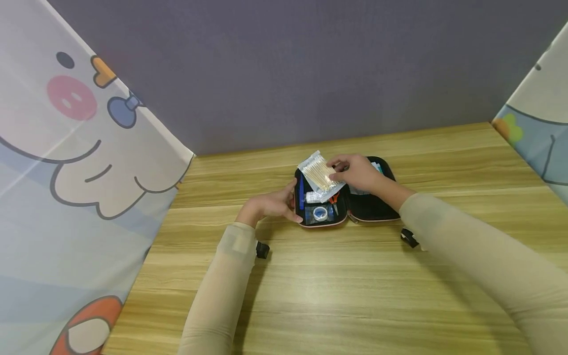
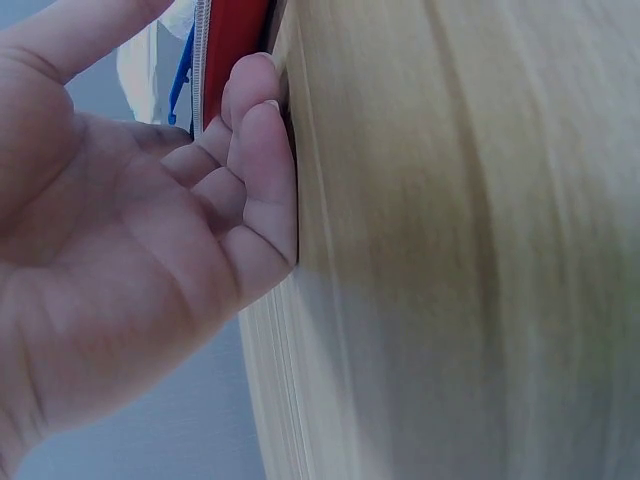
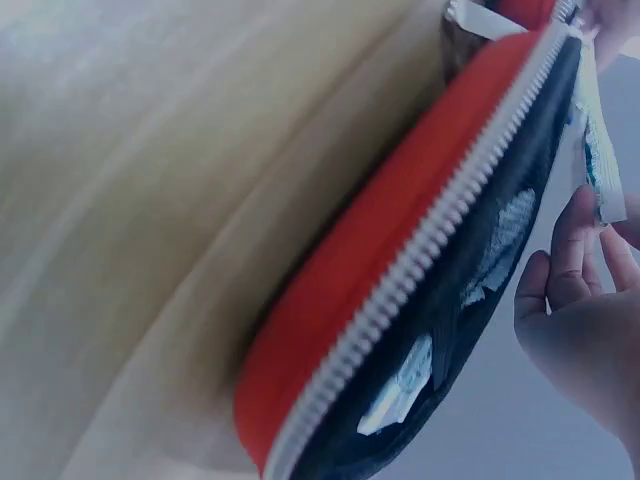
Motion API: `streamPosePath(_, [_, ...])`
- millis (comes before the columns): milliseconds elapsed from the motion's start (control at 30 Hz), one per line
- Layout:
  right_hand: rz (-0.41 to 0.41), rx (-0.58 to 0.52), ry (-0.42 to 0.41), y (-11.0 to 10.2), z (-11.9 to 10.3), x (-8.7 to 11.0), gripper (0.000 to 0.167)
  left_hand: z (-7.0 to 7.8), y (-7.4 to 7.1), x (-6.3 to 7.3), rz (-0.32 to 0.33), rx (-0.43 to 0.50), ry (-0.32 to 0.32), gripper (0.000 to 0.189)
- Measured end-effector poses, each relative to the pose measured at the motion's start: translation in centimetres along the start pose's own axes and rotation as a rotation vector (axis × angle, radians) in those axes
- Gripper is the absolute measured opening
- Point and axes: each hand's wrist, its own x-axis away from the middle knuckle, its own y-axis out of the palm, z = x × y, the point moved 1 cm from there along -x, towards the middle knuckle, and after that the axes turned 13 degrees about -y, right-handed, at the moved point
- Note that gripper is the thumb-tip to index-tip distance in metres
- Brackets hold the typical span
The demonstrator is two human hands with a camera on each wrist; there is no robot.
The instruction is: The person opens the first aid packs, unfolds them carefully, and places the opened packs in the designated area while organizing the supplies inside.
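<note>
A zip case point(image 1: 377, 211) with a red shell and black lining lies open on the table. My right hand point(image 1: 358, 172) pinches a clear packet of cotton swabs point(image 1: 317, 172) by its right edge, tilted over the case's left half. At the left end of the case my left hand point(image 1: 276, 203) holds its edge, thumb by the front corner. In the left wrist view, its other fingers point(image 2: 265, 160) are bent low against the red side. Under the packet show a blue stick-like tool point(image 1: 301, 191), a white bottle point(image 1: 312, 197), orange-handled scissors point(image 1: 334, 198) and a bagged white roll point(image 1: 320, 213).
The wood-grain table point(image 1: 328, 296) runs back to a grey panel point(image 1: 310, 74). A cartoon-printed sheet point(image 1: 88, 177) hangs on the left, another point(image 1: 541, 123) on the right. Light-coloured packets point(image 3: 400, 385) lie in the case's right half. The zip pull point(image 1: 352, 218) hangs at the middle front.
</note>
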Motion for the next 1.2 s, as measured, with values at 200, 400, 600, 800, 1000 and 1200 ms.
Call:
streamPosePath(200, [0.032,-0.025,0.005,-1.3,0.1,0.3,0.043,-0.1,0.0,0.0,0.011,-0.026,-0.005,0.134])
streamPosePath(400, [0.115,-0.034,-0.038,-2.5,0.4,0.7,0.042,-0.1,-0.1,0.1,0.01,-0.013,0.0,0.135])
streamPosePath(600, [0.15,-0.035,-0.018,-3.9,1.2,1.5,0.043,-0.1,-0.1,0.1,0.005,-0.011,-0.005,0.135])
streamPosePath(800, [0.178,0.008,0.019,-5.7,2.3,2.9,0.044,-0.2,-0.1,0.1,-0.005,-0.012,-0.009,0.135])
streamPosePath(1000, [0.185,0.015,0.046,-7.5,3.6,5.0,0.047,-0.1,-0.1,0.2,-0.008,-0.012,-0.01,0.135])
streamPosePath(1200, [0.177,0.066,0.075,-9.0,5.0,7.1,0.046,-0.1,-0.1,0.2,-0.006,-0.013,-0.003,0.134])
